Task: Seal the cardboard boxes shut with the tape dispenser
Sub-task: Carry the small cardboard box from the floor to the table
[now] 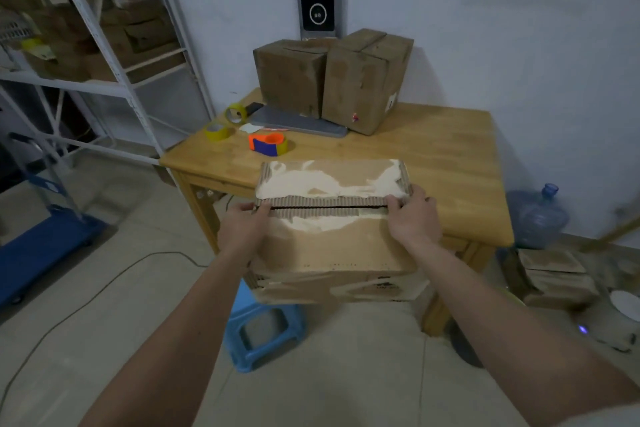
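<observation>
Wooden table (pixel 433 156) against a white wall carries a worn cardboard box (pixel 332 239) at its near edge, long axis left to right, flap seam likewise. Left hand (pixel 242 222) and right hand (pixel 412 215) grip its ends, fingers curled over the flaps. An orange tape dispenser (pixel 268 144) lies just behind.
</observation>
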